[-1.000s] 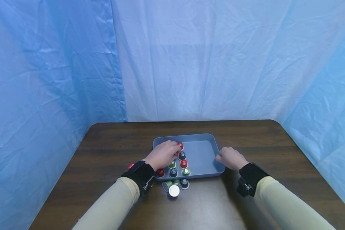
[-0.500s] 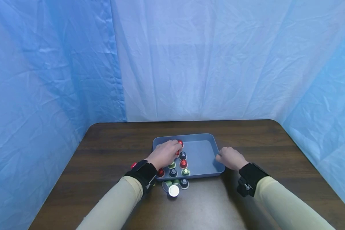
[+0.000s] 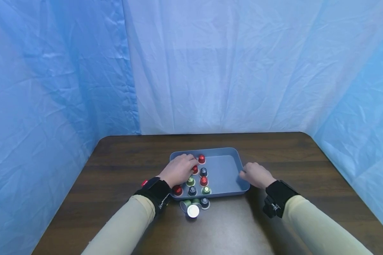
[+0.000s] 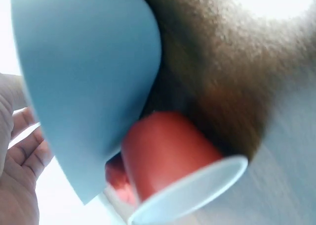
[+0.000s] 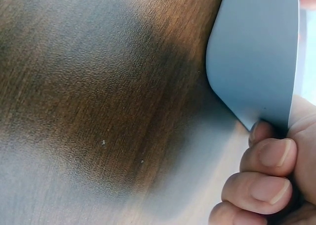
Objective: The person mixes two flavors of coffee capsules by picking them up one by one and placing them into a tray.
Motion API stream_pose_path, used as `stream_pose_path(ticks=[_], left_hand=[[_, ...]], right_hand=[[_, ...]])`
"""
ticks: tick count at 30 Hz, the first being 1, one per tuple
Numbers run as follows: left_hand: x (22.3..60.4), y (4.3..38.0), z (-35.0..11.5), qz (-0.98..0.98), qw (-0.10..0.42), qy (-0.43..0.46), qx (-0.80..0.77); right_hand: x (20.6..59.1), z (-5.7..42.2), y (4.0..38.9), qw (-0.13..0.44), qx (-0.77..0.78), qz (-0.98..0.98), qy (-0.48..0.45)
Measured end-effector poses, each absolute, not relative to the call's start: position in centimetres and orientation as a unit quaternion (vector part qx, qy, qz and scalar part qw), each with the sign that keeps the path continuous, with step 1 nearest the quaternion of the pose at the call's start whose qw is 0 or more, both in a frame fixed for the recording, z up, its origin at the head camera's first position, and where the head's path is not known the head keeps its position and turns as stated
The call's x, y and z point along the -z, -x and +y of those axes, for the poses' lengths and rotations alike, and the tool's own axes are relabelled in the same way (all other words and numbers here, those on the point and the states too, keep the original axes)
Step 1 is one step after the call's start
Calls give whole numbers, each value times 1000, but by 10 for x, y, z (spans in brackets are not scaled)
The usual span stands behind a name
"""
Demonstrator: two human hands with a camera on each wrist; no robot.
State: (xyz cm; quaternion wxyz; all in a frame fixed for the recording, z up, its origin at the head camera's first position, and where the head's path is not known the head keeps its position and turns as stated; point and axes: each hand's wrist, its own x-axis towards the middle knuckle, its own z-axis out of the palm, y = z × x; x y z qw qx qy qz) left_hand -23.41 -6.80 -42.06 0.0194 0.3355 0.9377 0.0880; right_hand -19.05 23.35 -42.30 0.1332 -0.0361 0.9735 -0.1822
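Observation:
In the head view my left hand [image 3: 179, 170] is over the left part of a blue-grey tray [image 3: 226, 166]. Its fingertips are beside a red coffee capsule [image 3: 195, 169], just short of another red capsule [image 3: 201, 159] that stands farther back. The left wrist view shows the fingers [image 4: 30, 153] loosely bent behind the tray wall, with nothing visible in them. Red, dark and green capsules stand in rows in the tray, including a dark capsule [image 3: 203, 172] and a green capsule [image 3: 206, 190]. My right hand [image 3: 257, 175] grips the tray's right edge, fingers [image 5: 259, 190] curled at its corner.
Outside the tray's front edge lie several capsules, among them a white-faced capsule [image 3: 193, 211] and a dark capsule [image 3: 205, 203]. By my left wrist a red capsule [image 4: 168, 156] lies on the wooden table [image 3: 229, 226]. Blue curtains [image 3: 226, 71] hang around.
My left hand has drawn back to the left from the rear red capsule, which now stands uncovered slightly farther back. The right hand and tray have stayed in place.

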Motion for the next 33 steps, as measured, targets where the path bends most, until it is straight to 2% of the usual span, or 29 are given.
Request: stream_pose_path(ticks=[18, 33], left_hand=[[388, 217, -102, 939, -3, -337, -75], [389, 196, -136, 945, 20, -316, -84]], right_hand=[[423, 232, 192, 140, 179, 973, 34], [422, 232, 189, 137, 179, 974, 32]])
